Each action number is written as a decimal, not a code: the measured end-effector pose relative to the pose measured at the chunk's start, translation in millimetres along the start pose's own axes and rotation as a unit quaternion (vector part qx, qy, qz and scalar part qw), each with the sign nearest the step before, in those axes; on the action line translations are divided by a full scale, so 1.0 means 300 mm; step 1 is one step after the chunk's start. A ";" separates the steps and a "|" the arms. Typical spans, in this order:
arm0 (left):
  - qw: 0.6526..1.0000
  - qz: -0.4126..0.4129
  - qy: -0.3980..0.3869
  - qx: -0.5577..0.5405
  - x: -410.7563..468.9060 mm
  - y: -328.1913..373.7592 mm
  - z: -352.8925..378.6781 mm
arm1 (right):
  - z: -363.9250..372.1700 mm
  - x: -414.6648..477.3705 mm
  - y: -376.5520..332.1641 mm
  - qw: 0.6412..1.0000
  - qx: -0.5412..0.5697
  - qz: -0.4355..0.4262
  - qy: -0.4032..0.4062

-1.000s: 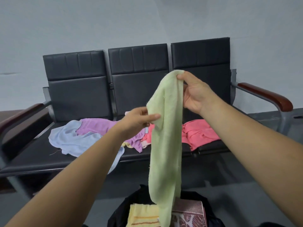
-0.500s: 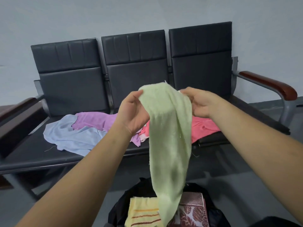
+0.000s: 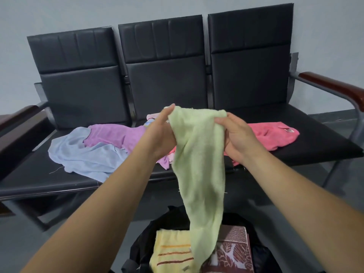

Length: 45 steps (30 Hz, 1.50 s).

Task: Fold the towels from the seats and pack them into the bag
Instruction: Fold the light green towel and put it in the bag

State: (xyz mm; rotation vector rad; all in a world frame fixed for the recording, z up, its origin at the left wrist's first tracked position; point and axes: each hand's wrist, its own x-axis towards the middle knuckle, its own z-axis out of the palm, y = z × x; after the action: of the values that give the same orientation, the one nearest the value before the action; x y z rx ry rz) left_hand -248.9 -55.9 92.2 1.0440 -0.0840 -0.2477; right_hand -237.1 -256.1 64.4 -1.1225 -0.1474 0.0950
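The left hand (image 3: 161, 131) and right hand (image 3: 236, 136) are each pinching the top edge of the green towel (image 3: 199, 164), which is hanging limp over the open bag (image 3: 141, 244); being light and floppy, it is probably handling best by its corners.

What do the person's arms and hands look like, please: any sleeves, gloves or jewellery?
Both arms are bare: no sleeve shows on the left forearm or the right forearm up to the frame edge. The left hand and right hand wear no gloves, and no watch, bracelet or ring is visible on the sides that show.
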 end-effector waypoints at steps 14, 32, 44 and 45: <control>0.995 -0.073 0.032 0.063 0.011 -0.245 -0.122 | -0.091 0.096 0.073 0.994 0.031 0.093 0.057; 0.981 -0.001 -0.017 0.193 -0.004 -0.146 -0.165 | 0.013 -0.008 0.094 1.000 -0.025 0.007 -0.011; 0.991 0.014 0.025 0.133 -0.093 -0.193 -0.139 | 0.024 -0.049 -0.022 1.000 -0.003 -0.014 0.000; 0.992 0.012 0.019 0.125 -0.101 -0.187 -0.130 | 0.020 -0.046 -0.027 1.000 -0.014 -0.006 0.005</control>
State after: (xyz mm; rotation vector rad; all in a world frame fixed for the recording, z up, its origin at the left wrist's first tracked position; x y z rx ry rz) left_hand -280.2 -42.5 25.6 1.2955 -0.0961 -0.1982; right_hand -251.7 -256.2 73.3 -1.1498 -0.1473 0.0761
